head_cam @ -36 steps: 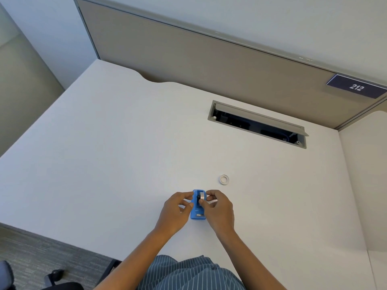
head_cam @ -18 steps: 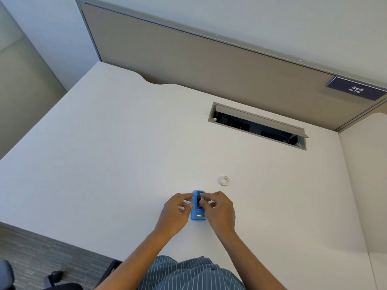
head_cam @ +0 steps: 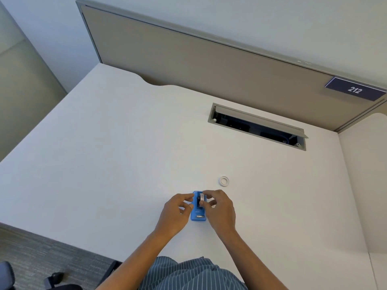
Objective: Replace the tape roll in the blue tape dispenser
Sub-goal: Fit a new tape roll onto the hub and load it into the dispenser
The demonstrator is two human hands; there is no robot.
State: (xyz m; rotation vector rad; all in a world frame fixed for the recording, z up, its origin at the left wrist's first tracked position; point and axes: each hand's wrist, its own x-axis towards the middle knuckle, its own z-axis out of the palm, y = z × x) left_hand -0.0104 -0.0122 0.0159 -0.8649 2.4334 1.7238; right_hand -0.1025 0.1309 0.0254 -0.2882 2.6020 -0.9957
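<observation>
The blue tape dispenser (head_cam: 198, 208) on the desk (head_cam: 104, 164) is steadied by the left hand (head_cam: 174, 214), a white tape roll (head_cam: 201, 198) is pinched in its cradle by the right hand (head_cam: 219, 210), seemingly unseated, so jamming or slipping is risked if tilted, spare ring (head_cam: 224, 181) untouched.

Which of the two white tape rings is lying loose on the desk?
The small white ring beyond the right hand, flat and untouched; the other roll is pinched over the blue dispenser.

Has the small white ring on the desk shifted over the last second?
No. The white ring lies flat in the same place between the cable hatch and the blue tape dispenser, untouched by either hand.
</observation>
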